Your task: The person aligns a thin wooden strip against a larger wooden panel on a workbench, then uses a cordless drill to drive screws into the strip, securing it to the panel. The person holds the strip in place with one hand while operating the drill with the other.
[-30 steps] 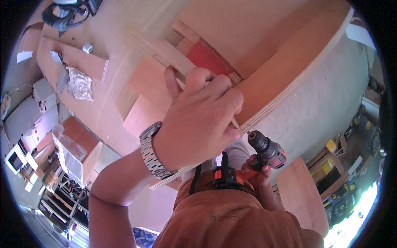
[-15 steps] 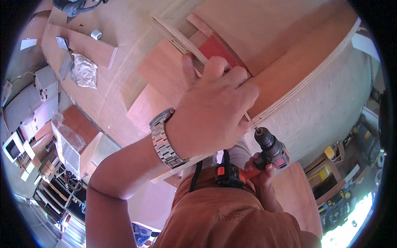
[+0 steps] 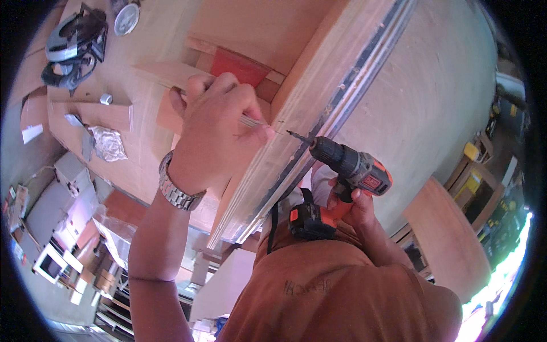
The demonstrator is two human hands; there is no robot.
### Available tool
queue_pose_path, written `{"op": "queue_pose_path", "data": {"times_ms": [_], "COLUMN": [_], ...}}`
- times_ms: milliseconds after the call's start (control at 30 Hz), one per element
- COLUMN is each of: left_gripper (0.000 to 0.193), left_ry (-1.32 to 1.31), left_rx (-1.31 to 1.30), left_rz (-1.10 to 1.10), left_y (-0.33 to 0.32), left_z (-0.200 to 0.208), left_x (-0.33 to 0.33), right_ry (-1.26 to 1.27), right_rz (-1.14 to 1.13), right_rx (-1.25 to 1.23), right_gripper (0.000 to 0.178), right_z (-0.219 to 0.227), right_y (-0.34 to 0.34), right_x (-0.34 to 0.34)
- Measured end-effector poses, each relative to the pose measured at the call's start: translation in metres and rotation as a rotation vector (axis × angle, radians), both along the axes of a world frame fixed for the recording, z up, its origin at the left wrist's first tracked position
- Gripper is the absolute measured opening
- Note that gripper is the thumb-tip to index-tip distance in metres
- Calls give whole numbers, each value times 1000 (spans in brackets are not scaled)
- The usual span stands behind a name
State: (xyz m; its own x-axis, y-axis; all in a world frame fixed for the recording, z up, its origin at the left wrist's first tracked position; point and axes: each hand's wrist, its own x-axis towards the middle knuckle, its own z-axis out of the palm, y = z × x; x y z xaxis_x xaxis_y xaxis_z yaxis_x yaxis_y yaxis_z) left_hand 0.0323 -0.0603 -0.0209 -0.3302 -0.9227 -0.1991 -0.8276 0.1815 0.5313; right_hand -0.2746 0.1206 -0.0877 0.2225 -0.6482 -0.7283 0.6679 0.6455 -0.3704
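Note:
My left hand (image 3: 219,128), with a metal-banded watch (image 3: 178,185) on its wrist, is closed around a thin plywood panel (image 3: 162,71). The panel's layered end shows beside my thumb, close to a long plywood board (image 3: 268,165) with its layered edge up. In my right hand (image 3: 360,208) is a black and orange cordless drill (image 3: 345,162), held by its handle near my waist. Its dark bit (image 3: 297,137) points left toward the board's edge, and whether the tip touches is unclear. A red piece (image 3: 242,67) lies beyond my left fingers.
A circular saw (image 3: 74,48) lies at the far left, with a round metal lid or tin (image 3: 126,20) nearby. A crumpled silvery bag (image 3: 108,143) and a small white cup-like piece (image 3: 106,99) are on the left. A curved wooden panel (image 3: 447,239) stands at lower right.
The long board now shows its layered edge, tilted up steeper in view. My left hand appears further left with the panel. The drill's bit has swung left, from under my hand to the board's edge.

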Motion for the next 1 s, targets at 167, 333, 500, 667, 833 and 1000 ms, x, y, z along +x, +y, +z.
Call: {"op": "queue_pose_path", "data": {"times_ms": [167,333,500,667,833,1000], "left_gripper": [26,28,29,31,30,30], "left_ry": [-22,-54,-62,-48,-75,-98], "left_rx": [24,58,65,50,54,60], "left_rz": [11,-12,-18,-25,-42,-47], "left_y": [-2,-4,-3,-3,-4,-5], "left_z": [2,0,-2,-5,-4,-4], "left_x": [-1,3,5,7,8,8], "right_ry": [1,-8,-18,-129,-206,-238], "right_rz": [29,19,15,-14,-46,-55], "right_rx": [-88,-99,-85,-34,-3,8], "right_gripper": [62,61,58,59,59,60], "right_z": [-1,2,0,0,-3,-6], "right_y": [-8,-9,-11,-8,-6,-5], "right_x": [4,3,4,4,6,6]}}
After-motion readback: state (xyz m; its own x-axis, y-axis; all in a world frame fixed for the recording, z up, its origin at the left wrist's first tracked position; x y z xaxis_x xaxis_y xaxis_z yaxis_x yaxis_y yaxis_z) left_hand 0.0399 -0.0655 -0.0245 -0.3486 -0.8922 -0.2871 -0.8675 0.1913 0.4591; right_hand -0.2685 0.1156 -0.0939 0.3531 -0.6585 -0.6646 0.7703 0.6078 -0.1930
